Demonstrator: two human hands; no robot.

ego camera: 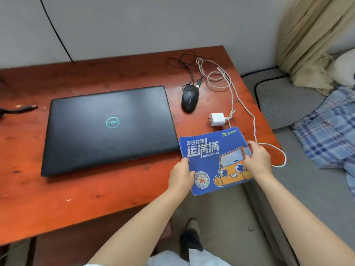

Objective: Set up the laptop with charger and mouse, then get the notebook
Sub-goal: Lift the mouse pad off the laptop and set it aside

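Left hand (pixel 181 174) pinches the near-left edge of the blue mouse pad (pixel 213 160), thumb on top beside the round QR print. Right hand (pixel 257 160) clamps the pad's right edge, fingers curled over the truck cartoon. Both hands closed on the pad.

Pad sits at the right front corner of the tabletop (pixel 86 198), tilted slightly, near edge overhanging the tabletop front. Its far-left corner is just beside the laptop's near-right corner; can't tell if they touch.

Laptop (pixel 109 129): black, lid shut, logo up, lying flat mid-tabletop.

Mouse (pixel 189 98): black, wired, behind the pad and right of the laptop. Its thin black cable (pixel 184 64) loops toward the back edge; USB plug (pixel 198 85) lies loose by the mouse's far end, not plugged in.

White plug adapter (pixel 216 119) lies on its side between mouse and pad, prongs pointing left. White cable (pixel 238 96) runs from it, coils near the back right, then trails past the right hand and loops over the tabletop's right edge.

Far left: black barrel connector (pixel 28 108) on a dark cord, tip pointing toward the laptop, well apart from it.

Right of the tabletop: grey bed (pixel 297 179) with plaid cloth (pixel 330 131).
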